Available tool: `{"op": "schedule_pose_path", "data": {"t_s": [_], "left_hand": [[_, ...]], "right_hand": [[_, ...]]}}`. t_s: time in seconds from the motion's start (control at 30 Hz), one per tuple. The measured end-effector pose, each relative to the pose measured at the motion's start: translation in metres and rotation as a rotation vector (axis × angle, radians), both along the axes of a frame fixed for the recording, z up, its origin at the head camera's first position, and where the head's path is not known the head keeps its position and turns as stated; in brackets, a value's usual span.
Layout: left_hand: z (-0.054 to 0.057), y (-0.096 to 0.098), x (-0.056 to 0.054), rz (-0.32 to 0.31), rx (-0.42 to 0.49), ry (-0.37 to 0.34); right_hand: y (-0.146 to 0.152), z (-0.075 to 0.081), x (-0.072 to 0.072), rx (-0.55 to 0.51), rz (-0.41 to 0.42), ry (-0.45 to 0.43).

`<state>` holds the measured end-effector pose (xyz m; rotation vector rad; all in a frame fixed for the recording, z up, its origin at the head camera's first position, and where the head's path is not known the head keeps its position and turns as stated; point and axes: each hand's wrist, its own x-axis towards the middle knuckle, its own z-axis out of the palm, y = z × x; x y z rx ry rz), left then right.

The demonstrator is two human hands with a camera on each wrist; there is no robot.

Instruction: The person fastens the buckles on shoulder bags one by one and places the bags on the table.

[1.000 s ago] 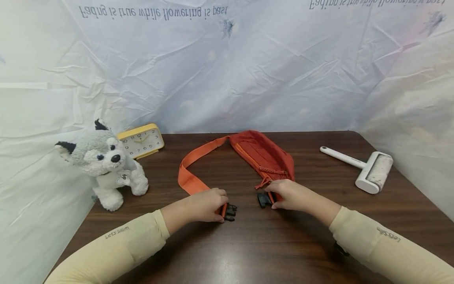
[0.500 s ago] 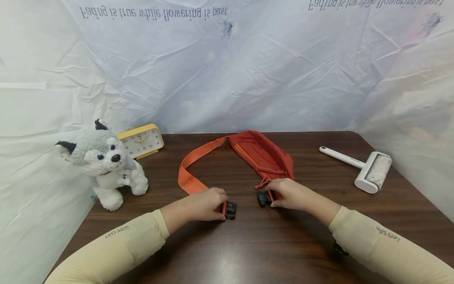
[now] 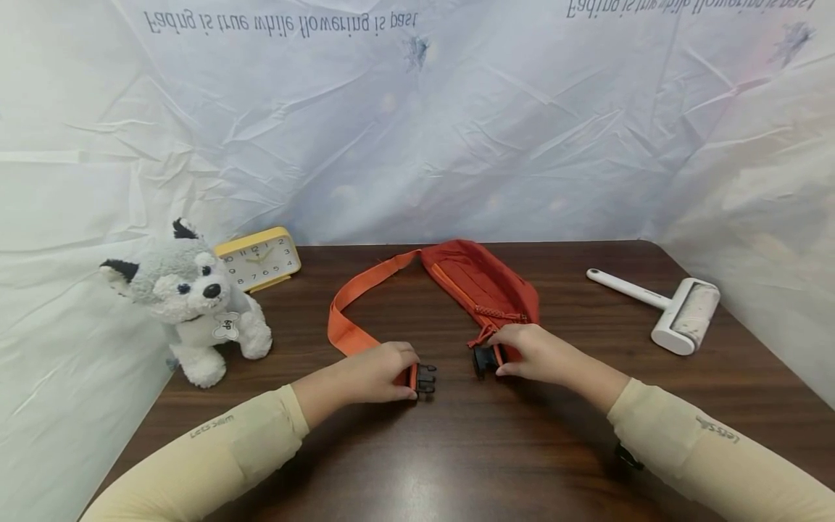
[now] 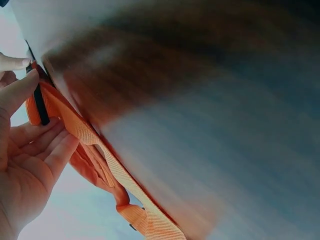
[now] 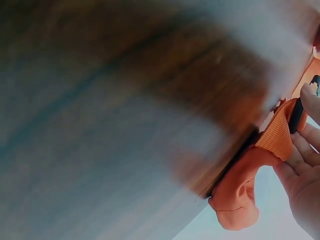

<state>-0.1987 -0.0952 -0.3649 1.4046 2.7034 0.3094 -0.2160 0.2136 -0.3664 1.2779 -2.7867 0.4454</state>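
Observation:
A red waist bag (image 3: 479,279) lies on the brown table, its orange strap (image 3: 352,297) looping to the left. My left hand (image 3: 378,373) pinches the strap's end by the pronged black buckle half (image 3: 425,379), prongs pointing right. Opposite it, my right hand (image 3: 531,354) pinches the black socket half of the buckle (image 3: 483,360) at the bag's near end. A gap separates the two halves. In the left wrist view, thumb and fingers hold the black buckle edge (image 4: 41,105) on the orange webbing; the right wrist view shows a similar hold on the other buckle part (image 5: 296,116).
A plush husky (image 3: 202,297) sits at the left, with a yellow alarm clock (image 3: 261,259) behind it. A white lint roller (image 3: 685,315) lies at the right. White printed sheeting (image 3: 417,145) hangs behind the table (image 3: 424,457) and along its sides.
Both hands keep their hold and have shifted very slightly away from the person. The pronged half in the left hand has turned a little back and forth. The bag stays in place.

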Motion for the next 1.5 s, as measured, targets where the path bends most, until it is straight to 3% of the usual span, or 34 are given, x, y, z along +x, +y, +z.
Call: {"op": "schedule_pose_path", "data": {"t_s": [0.47, 0.63, 1.5], "left_hand": [[-0.0015, -0.0034, 0.0004, 0.048, 0.144, 0.033], [-0.0003, -0.0045, 0.0004, 0.034, 0.196, 0.053], [0.0048, -0.0019, -0.0007, 0.111, 0.146, 0.037]], "right_hand": [[0.0026, 0.003, -0.001, -0.066, -0.035, 0.021], [0.0033, 0.0036, -0.0017, -0.097, -0.048, 0.019], [0.0012, 0.0088, -0.001, -0.074, -0.019, 0.022]]}}
